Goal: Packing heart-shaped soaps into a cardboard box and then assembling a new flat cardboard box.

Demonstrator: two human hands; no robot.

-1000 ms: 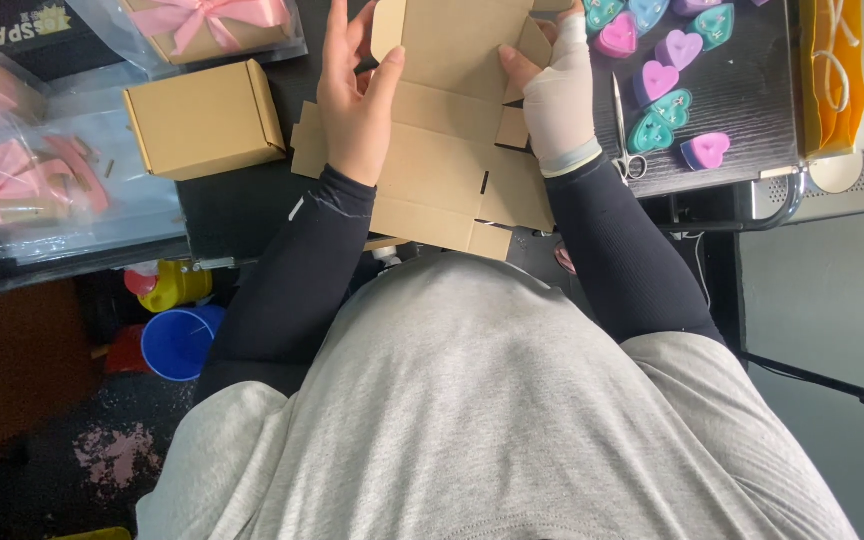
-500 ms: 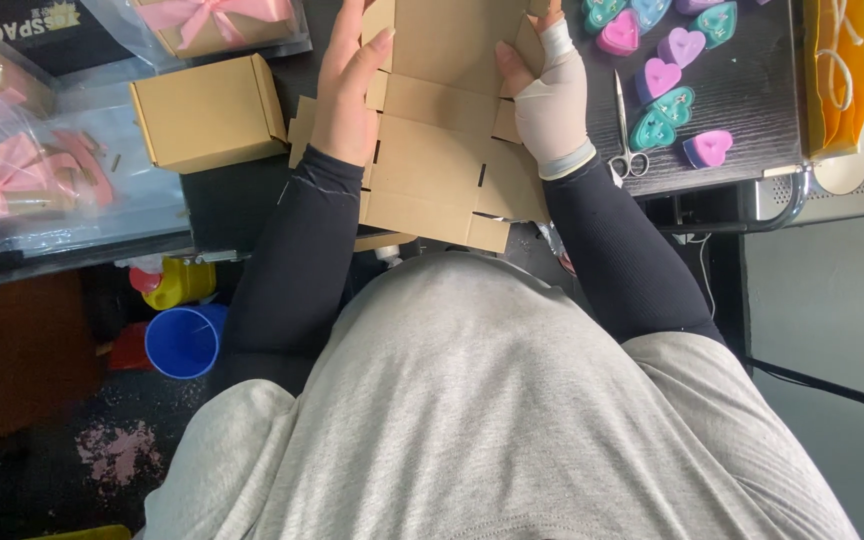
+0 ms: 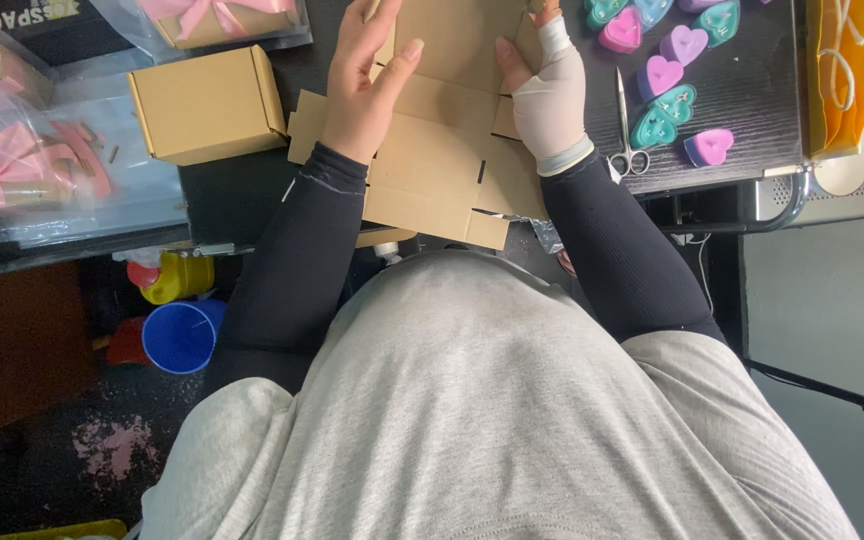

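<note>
Head view looks straight down on a flat, die-cut cardboard box blank (image 3: 442, 170), plain brown, creased and slotted, with tabs jutting at its sides; it lies on the dark table (image 3: 742, 120) directly in front of the person, its near edge overhanging toward the grey sweatshirt. The left hand (image 3: 367, 85) rests on the blank's left part with fingers spread open and pressed flat, holding nothing. The right hand (image 3: 549, 95), wrapped in a pale bandage, grips the edge of a raised panel between thumb and fingers. Just left of the blank stands a folded cardboard box (image 3: 207, 102). Right of it lie small scissors (image 3: 626, 130) and heart-shaped pieces (image 3: 664, 75) in pink, teal and purple. Clear bags with pink bows (image 3: 7, 165) sit at far left. Below the table edge, a blue cup (image 3: 182, 335) stands on the floor.
</note>
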